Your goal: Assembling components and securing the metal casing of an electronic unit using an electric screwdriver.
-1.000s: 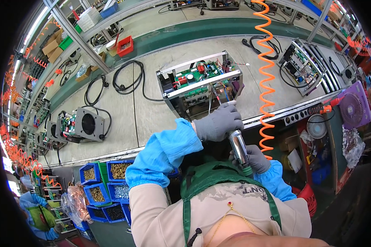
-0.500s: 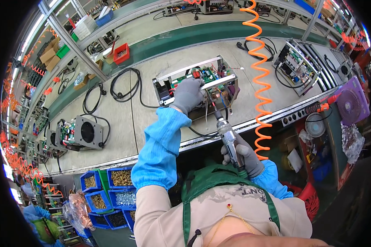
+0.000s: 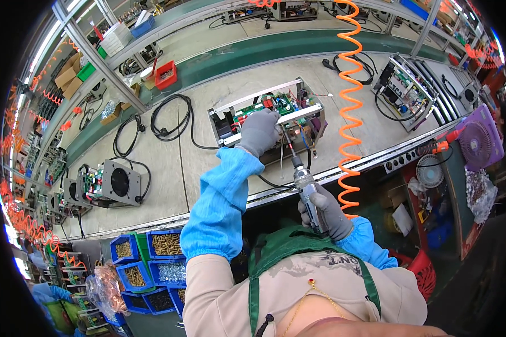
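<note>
An open-framed electronic unit point(image 3: 291, 119), with a metal chassis and a green circuit board inside, sits on the bench in front of me. My left hand point(image 3: 260, 133), in a grey glove, is closed over the unit's near rail; its fingertips are partly hidden. In my gloved right hand point(image 3: 333, 212) is a silver power screwdriver point(image 3: 306, 186), gripped round its body. Its long bit points up and away to the unit's near side, close beside my left fingers. Whether the tip touches a screw is too small to tell. Loose wires hang from the unit's near side.
An orange coiled hose point(image 3: 349, 121) hangs right of the unit. Black cables point(image 3: 171, 115) lie to the left, near a unit with a fan point(image 3: 119, 181). Another open unit point(image 3: 406, 92) stands at right. Blue bins point(image 3: 166, 244) of screws stand below the bench at left.
My right hand and the screwdriver have shifted slightly up and left, the bit closer to the rail. My left hand moved slightly right. The hose swung left.
</note>
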Available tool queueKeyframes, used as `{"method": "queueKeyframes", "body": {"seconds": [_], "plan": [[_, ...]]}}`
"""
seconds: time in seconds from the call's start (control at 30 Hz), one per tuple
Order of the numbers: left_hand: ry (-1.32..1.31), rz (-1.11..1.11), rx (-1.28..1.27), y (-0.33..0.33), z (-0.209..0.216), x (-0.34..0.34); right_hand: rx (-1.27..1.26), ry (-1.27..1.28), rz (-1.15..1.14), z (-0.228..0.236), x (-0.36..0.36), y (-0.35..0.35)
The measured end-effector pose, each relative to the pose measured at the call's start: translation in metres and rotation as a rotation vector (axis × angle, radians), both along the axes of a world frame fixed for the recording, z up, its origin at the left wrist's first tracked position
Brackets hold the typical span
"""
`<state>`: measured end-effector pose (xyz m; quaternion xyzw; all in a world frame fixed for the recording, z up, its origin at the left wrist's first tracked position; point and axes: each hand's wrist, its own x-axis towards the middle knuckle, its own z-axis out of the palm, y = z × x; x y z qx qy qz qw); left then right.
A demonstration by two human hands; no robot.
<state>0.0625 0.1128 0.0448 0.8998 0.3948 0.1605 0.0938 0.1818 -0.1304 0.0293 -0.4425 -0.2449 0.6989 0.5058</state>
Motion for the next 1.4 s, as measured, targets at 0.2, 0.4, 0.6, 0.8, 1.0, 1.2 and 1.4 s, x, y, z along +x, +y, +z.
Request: {"method": "queueKeyframes", "body": {"seconds": [0.2, 0.4, 0.6, 0.8, 1.0, 1.2, 1.4], "plan": [[-0.024, -0.008, -0.005, -0.004, 0.004, -0.001, -0.178, 0.285, -0.112, -0.013, 0.0, 0.0], [-0.012, -0.004, -0.019, -0.004, 0.004, -0.003, -0.356, 0.427, 0.072, -0.035, 0.006, -0.005], [-0.047, 0.002, -0.026, -0.007, 0.008, -0.002, -0.428, -0.326, 0.58, -0.023, 0.036, 0.018], [-0.035, 0.016, -0.029, -0.006, 0.006, -0.004, -0.175, -0.375, 0.444, -0.032, 0.037, 0.009], [-0.048, -0.075, 0.045, 0.002, -0.001, -0.006, 0.047, -0.174, 0.044, 0.021, 0.008, -0.002], [0.018, -0.027, -0.003, -0.002, 0.002, -0.003, 0.028, -0.213, 0.026, 0.017, 0.004, -0.002], [-0.024, -0.033, 0.048, -0.002, 0.0, -0.001, 0.017, -0.213, -0.008, 0.016, 0.002, -0.003]]}}
